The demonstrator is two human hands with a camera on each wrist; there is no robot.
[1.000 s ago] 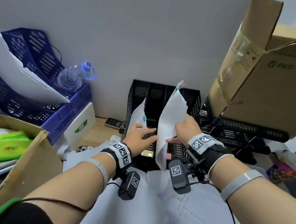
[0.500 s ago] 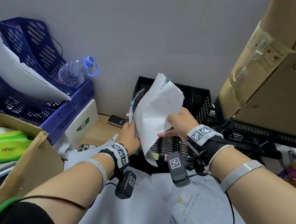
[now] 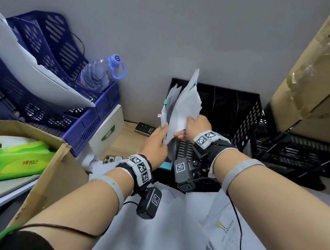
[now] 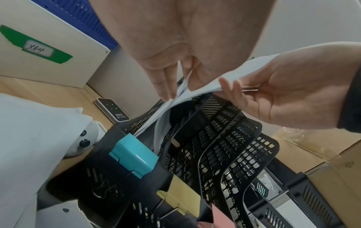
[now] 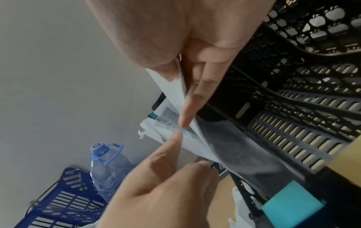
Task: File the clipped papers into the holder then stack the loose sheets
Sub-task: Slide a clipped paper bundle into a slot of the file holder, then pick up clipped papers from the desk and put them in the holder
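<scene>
Two white clipped paper bundles (image 3: 185,106) with small teal clips (image 3: 165,102) stand upright together over the left slot of the black mesh holder (image 3: 243,116). My left hand (image 3: 164,131) pinches their lower left edge. From the right, my right hand (image 3: 182,127) pinches the nearer bundle. In the left wrist view my left hand (image 4: 171,86) pinches the paper edge (image 4: 195,92), whose lower part reaches into the holder (image 4: 224,138). In the right wrist view my right hand (image 5: 183,98) pinches a sheet beside a teal clip (image 5: 154,115). Loose sheets (image 3: 165,240) lie under my forearms.
Blue stacked trays (image 3: 40,79) and a water bottle (image 3: 97,74) stand at the left. A small wifi device (image 3: 144,128) lies by the wall. An open cardboard box (image 3: 54,164) holds a green tissue pack (image 3: 21,160). A large cardboard box (image 3: 323,82) looms right. Teal (image 4: 134,155) and yellow (image 4: 181,197) binder clips sit on the holder's front.
My right hand has carried its bundle left, against the bundle in the left slot. My left hand has left the holder's front and taken hold of the papers.
</scene>
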